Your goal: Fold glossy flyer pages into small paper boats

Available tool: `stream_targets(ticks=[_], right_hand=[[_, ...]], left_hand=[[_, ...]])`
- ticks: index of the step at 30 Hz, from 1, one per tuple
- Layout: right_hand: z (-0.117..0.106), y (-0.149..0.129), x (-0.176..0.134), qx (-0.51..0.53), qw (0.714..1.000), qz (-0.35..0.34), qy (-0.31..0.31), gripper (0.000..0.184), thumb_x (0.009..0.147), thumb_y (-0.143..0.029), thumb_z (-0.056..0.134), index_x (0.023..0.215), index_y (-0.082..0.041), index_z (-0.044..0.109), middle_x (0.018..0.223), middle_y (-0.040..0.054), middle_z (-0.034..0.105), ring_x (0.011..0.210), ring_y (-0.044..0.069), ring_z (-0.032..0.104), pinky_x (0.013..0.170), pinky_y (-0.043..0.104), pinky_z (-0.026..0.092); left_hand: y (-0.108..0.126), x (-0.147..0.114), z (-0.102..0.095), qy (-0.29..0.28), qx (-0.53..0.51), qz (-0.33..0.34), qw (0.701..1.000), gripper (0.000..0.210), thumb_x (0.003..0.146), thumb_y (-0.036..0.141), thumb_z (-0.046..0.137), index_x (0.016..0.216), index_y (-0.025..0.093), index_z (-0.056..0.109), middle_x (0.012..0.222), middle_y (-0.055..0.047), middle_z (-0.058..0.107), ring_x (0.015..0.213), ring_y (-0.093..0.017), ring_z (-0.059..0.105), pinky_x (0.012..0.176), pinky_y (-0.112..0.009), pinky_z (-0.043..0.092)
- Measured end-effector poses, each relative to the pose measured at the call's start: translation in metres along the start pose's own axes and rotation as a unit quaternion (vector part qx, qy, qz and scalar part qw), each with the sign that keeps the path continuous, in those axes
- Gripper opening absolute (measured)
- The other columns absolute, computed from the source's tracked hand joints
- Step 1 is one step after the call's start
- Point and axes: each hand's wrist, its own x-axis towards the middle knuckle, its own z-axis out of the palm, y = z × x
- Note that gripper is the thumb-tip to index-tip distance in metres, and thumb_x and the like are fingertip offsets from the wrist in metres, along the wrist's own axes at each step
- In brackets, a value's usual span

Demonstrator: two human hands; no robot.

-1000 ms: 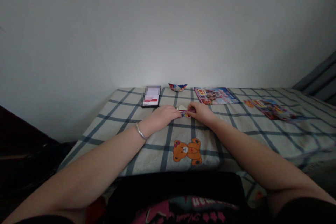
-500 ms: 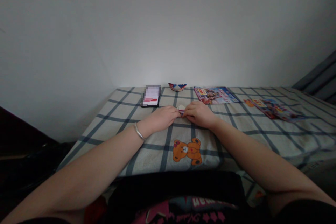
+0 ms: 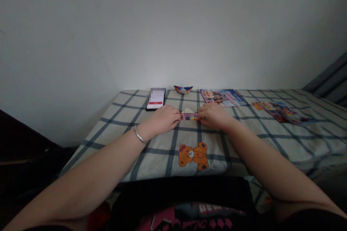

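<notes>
A folded piece of printed paper [image 3: 189, 116] lies on the checked cloth, with a pale pointed flap on its far side and a coloured strip along its near side. My left hand [image 3: 166, 118] has its fingers closed on the paper's left end. At the opposite end, the fingers of my right hand [image 3: 213, 116] pinch the paper. Both ends are hidden under the fingertips. Beyond my left hand lies a phone [image 3: 156, 101] with its screen lit.
Against the wall stands a folded paper boat shape [image 3: 183, 90]. Two printed leaflets lie to the right, a nearer-middle leaflet [image 3: 222, 97] and a farther-right leaflet [image 3: 287, 112]. The checked cloth [image 3: 151, 158] bears a bear print [image 3: 193, 156] near its front edge.
My hands have moved apart along the folded paper, the left to the left and the right to the right. More of its printed strip and pale flap shows between them.
</notes>
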Motion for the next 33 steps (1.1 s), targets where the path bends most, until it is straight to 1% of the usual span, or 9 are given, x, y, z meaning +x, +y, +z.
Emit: stream_targets(ticks=[3,9,15,19,24,27,30,31,33], right_hand=[[-0.002,0.009,-0.005,0.015,1.0,0.012,-0.018,0.022,0.078,-0.012,0.061,0.087,-0.024,0.078,0.089,0.0045,0.074,0.085,0.021,0.063,0.078,0.032,0.042],[-0.004,0.025,-0.013,0.032,0.997,0.044,-0.062,0.021,0.077,-0.014,0.065,0.088,-0.026,0.079,0.092,0.0026,0.075,0.088,0.021,0.066,0.081,0.033,0.046],[-0.003,0.028,-0.014,0.051,0.995,0.059,-0.067,0.022,0.076,-0.013,0.065,0.088,-0.026,0.079,0.093,0.0026,0.076,0.088,0.021,0.067,0.081,0.033,0.049],[-0.004,0.031,-0.016,0.078,0.993,0.063,-0.069,0.021,0.076,-0.013,0.066,0.086,-0.027,0.08,0.095,0.0018,0.076,0.088,0.019,0.068,0.082,0.031,0.05],[-0.004,0.035,-0.019,0.09,0.99,0.072,-0.085,0.022,0.077,-0.014,0.064,0.088,-0.026,0.079,0.096,0.0018,0.075,0.089,0.019,0.068,0.082,0.03,0.05],[-0.001,0.034,-0.019,0.098,0.988,0.097,-0.072,0.017,0.08,-0.021,0.063,0.09,-0.023,0.077,0.094,0.0029,0.074,0.086,0.019,0.067,0.078,0.029,0.05],[0.005,0.029,-0.016,0.089,0.984,0.151,-0.036,0.02,0.085,-0.034,0.061,0.095,-0.02,0.073,0.093,0.0051,0.073,0.081,0.02,0.066,0.07,0.03,0.049],[0.008,0.027,-0.014,0.08,0.983,0.162,-0.019,0.024,0.087,-0.037,0.06,0.099,-0.02,0.072,0.095,0.0057,0.073,0.083,0.021,0.065,0.071,0.032,0.05],[0.013,0.023,-0.01,0.059,0.989,0.138,-0.001,0.032,0.089,-0.039,0.06,0.112,-0.02,0.069,0.106,0.0088,0.071,0.096,0.024,0.064,0.082,0.035,0.05]], left_hand=[[-0.009,-0.005,-0.005,-0.001,-0.009,0.001,1.0,0.017,0.089,0.02,0.054,0.087,0.018,0.071,0.082,-0.006,0.065,0.085,-0.021,0.06,0.083,-0.037,0.045],[-0.018,-0.008,-0.009,-0.025,-0.048,0.02,0.998,0.02,0.087,0.02,0.055,0.091,0.025,0.074,0.09,-0.002,0.072,0.087,-0.019,0.063,0.086,-0.034,0.046],[-0.02,-0.012,-0.016,-0.038,-0.088,-0.018,0.995,0.023,0.085,0.02,0.054,0.092,0.025,0.075,0.094,-0.001,0.075,0.086,-0.017,0.067,0.087,-0.032,0.049],[-0.023,-0.015,-0.018,-0.043,-0.113,-0.018,0.993,0.02,0.084,0.022,0.055,0.087,0.024,0.075,0.097,-0.001,0.075,0.087,-0.016,0.067,0.084,-0.029,0.05],[-0.017,-0.014,-0.017,-0.049,-0.062,-0.051,0.996,0.02,0.088,0.026,0.054,0.086,0.02,0.073,0.088,-0.004,0.073,0.079,-0.017,0.066,0.074,-0.028,0.049],[-0.007,-0.013,-0.016,-0.047,0.002,-0.081,0.996,0.028,0.095,0.031,0.047,0.086,0.018,0.071,0.084,-0.005,0.07,0.076,-0.019,0.064,0.067,-0.028,0.047],[0.002,-0.011,-0.012,-0.03,0.024,-0.093,0.995,0.026,0.097,0.032,0.046,0.102,0.019,0.068,0.091,-0.005,0.069,0.083,-0.02,0.064,0.069,-0.029,0.047],[0.003,-0.011,-0.01,-0.025,0.029,-0.089,0.995,0.025,0.097,0.031,0.047,0.107,0.02,0.067,0.093,-0.005,0.068,0.086,-0.02,0.064,0.071,-0.03,0.047],[0.003,-0.01,-0.006,-0.017,0.036,-0.074,0.996,0.026,0.097,0.03,0.049,0.118,0.022,0.064,0.096,-0.005,0.067,0.09,-0.021,0.062,0.073,-0.03,0.047]])
